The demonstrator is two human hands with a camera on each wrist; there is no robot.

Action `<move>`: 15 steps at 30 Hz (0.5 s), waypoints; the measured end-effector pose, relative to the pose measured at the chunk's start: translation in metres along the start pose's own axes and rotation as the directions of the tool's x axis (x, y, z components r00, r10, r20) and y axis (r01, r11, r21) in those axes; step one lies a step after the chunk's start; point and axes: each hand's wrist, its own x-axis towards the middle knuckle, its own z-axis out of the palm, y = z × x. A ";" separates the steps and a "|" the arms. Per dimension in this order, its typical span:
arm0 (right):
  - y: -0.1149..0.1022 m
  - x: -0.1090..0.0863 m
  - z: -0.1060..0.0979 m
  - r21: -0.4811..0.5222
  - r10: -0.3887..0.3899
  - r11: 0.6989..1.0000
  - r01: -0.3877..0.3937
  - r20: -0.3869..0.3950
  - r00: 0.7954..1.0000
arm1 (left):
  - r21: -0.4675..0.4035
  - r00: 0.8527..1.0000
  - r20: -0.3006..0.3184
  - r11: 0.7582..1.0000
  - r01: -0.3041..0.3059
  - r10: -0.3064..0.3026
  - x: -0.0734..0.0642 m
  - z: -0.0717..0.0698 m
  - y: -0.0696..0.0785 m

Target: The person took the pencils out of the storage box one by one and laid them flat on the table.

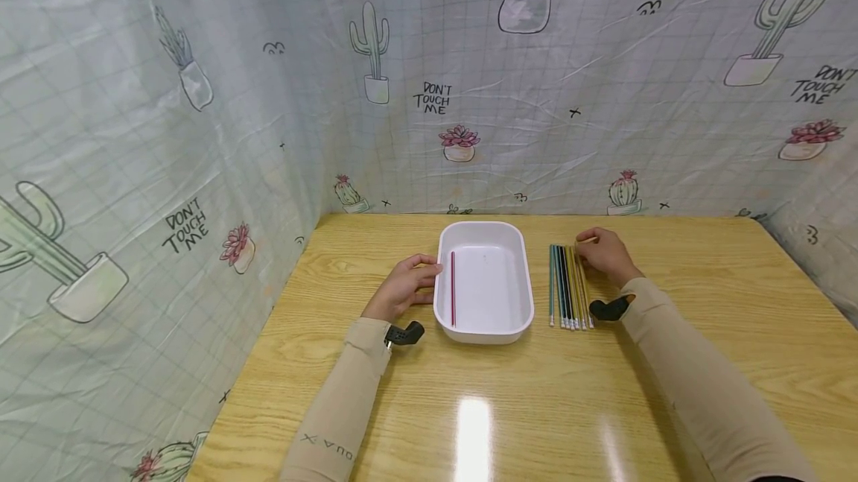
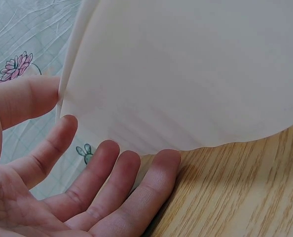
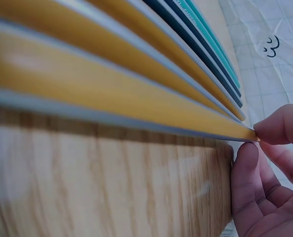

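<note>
A white plastic box (image 1: 484, 333) stands on the table, with one red pencil (image 1: 453, 288) lying lengthwise near its left wall. My left hand (image 1: 410, 282) is at the left side of the box; in the left wrist view its extended fingertips (image 2: 161, 160) rest along the outer wall, one digit right at the rim. To the right of the box lies a row of teal, black and yellow pencils (image 1: 567, 288), their eraser ends toward me. My right hand (image 1: 606, 252) pinches the far end of the rightmost yellow pencil (image 3: 136, 106) between thumb and finger.
All of this is on a light wood-grain table (image 1: 550, 407) with light glare at its front. A pale cloth (image 1: 415, 162) printed with cacti hangs behind the table and along the left. A small black device (image 1: 406, 333) is strapped to each wrist.
</note>
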 end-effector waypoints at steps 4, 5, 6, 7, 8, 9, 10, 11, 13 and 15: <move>-0.002 -0.001 0.000 -0.004 0.004 1.000 -0.004 0.005 1.000 | -0.001 1.000 0.002 1.000 0.001 -0.001 0.000 0.000 0.000; -0.002 -0.001 0.000 -0.005 0.006 1.000 -0.006 0.005 1.000 | -0.003 1.000 0.002 1.000 0.000 0.000 0.000 0.000 0.000; -0.002 -0.001 0.000 -0.004 0.008 1.000 -0.008 0.004 1.000 | -0.002 1.000 0.002 1.000 -0.001 0.001 0.001 0.000 0.000; -0.002 -0.001 0.000 -0.003 0.008 1.000 -0.008 0.004 1.000 | -0.002 1.000 0.002 1.000 -0.003 0.003 0.001 -0.001 0.000; -0.003 -0.001 0.000 -0.001 0.008 1.000 -0.008 0.002 1.000 | -0.002 1.000 0.003 1.000 -0.004 0.004 0.001 -0.001 -0.001; -0.003 -0.002 0.000 0.003 0.008 1.000 -0.008 0.000 1.000 | -0.002 1.000 0.003 1.000 -0.005 0.005 0.001 -0.001 -0.001; -0.003 -0.002 0.000 0.007 0.010 1.000 -0.010 -0.002 1.000 | -0.001 1.000 0.003 1.000 -0.006 0.006 0.001 -0.001 -0.001; -0.003 -0.002 -0.001 0.012 0.011 1.000 -0.011 -0.004 1.000 | -0.002 1.000 0.002 1.000 -0.005 0.005 0.001 -0.001 -0.001; -0.002 -0.002 -0.001 0.023 0.012 1.000 -0.012 -0.014 1.000 | -0.001 1.000 0.001 1.000 -0.001 0.001 0.001 -0.001 -0.001; -0.002 -0.002 -0.001 0.037 0.013 0.999 -0.013 -0.021 1.000 | 0.000 1.000 -0.002 1.000 0.003 -0.003 0.001 -0.001 -0.001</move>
